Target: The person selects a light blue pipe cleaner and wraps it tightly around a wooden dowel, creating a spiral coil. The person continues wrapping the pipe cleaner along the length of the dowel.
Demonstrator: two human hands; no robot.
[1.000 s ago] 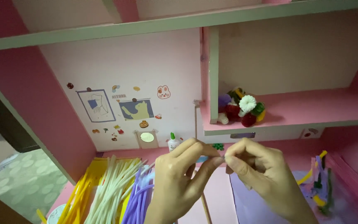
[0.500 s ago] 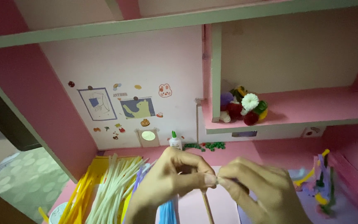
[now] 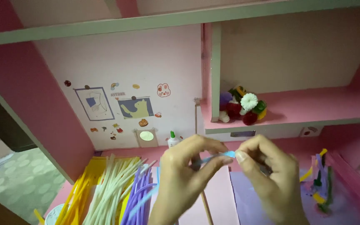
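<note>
Blue strip [image 3: 221,156]: thin, pale, pinched between both hands just above the pink table [image 3: 217,196].
Long axis: roughly left to right, slightly tilted.
Left hand [image 3: 184,179]: fingers closed on the strip's left part.
Right hand [image 3: 271,179]: fingertips [image 3: 241,156] pinch its right end.
Nearer hand: both touching.
Wooden stick [image 3: 206,206]: runs under the hands.

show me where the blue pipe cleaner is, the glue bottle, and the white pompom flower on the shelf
blue pipe cleaner [image 3: 223,156], head view, on the bare stretch between the two hands' fingertips.
glue bottle [image 3: 173,141], head view, on its white body below the green tip.
white pompom flower [image 3: 249,101], head view, on the middle of the fluffy head.
</note>
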